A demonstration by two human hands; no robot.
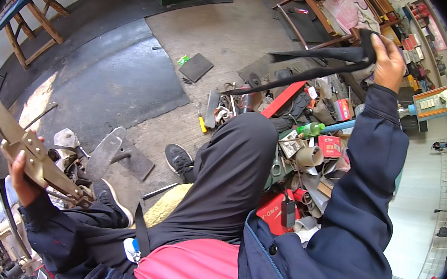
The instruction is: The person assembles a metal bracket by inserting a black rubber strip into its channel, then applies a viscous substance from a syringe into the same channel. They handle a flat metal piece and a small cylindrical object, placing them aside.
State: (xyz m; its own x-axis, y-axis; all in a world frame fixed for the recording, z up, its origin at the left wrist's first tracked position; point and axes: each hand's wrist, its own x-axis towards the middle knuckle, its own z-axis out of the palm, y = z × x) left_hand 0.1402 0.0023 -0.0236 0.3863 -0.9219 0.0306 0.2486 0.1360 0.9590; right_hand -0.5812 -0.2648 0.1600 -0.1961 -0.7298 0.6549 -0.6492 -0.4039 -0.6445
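Observation:
My left hand (22, 177) is wrapped round a long gold-brown metal piece (31, 158) with rivets and a hinge-like lower end, held at the left. Its thumb and fingertips show on both sides of the metal. Raised at the upper right, my right hand (389, 62) pinches a folded black strap (363, 52). Two lengths of the strap stretch out leftward from the grip, the lower one reaching over the clutter near my knee. What lies inside my right fingers is partly hidden.
Tools, boxes and a green bottle (310, 129) crowd the floor to my right. A yellow-handled screwdriver (202, 124) and a dark square plate (196, 67) lie ahead. A black rubber mat (130, 78) covers the floor; a wooden sawhorse (34, 19) stands far left.

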